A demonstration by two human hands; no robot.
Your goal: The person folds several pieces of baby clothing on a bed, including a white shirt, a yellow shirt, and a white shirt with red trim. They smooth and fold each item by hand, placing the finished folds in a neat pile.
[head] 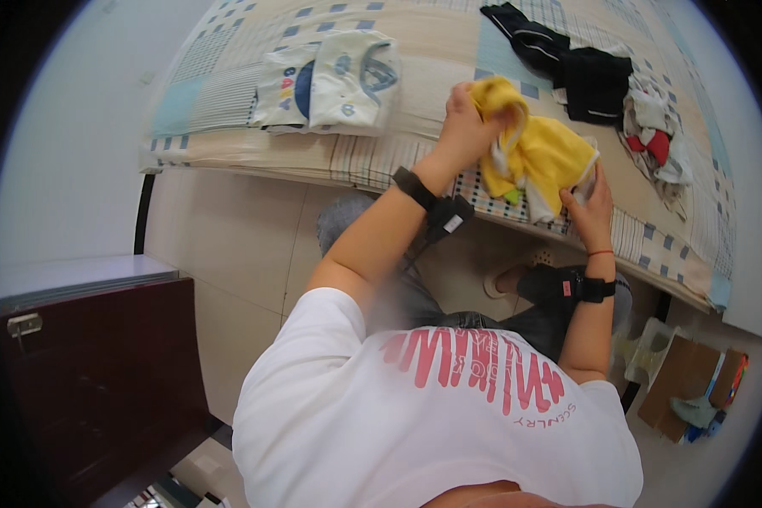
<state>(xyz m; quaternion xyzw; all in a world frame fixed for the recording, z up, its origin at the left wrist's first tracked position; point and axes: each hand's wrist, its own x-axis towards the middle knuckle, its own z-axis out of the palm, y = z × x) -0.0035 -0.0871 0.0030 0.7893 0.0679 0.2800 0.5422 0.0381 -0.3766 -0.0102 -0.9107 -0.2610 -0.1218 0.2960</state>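
Note:
A yellow garment with white edging [549,152] is held up over the near edge of a bed with a patchwork-print sheet [432,38]. My left hand [476,124] grips its bunched upper left part, slightly blurred. At the garment's lower right corner, my right hand [590,200] pinches the cloth between thumb and fingers. A bit of green shows under the yellow cloth. To the left lie folded white baby clothes [349,89] with coloured prints, partly overlapping.
Dark folded clothes [590,82] lie at the bed's upper right, beside a loose heap of light and red clothes [654,136]. A dark red cabinet [108,381] stands lower left. A cardboard box [676,381] and a brush are at lower right.

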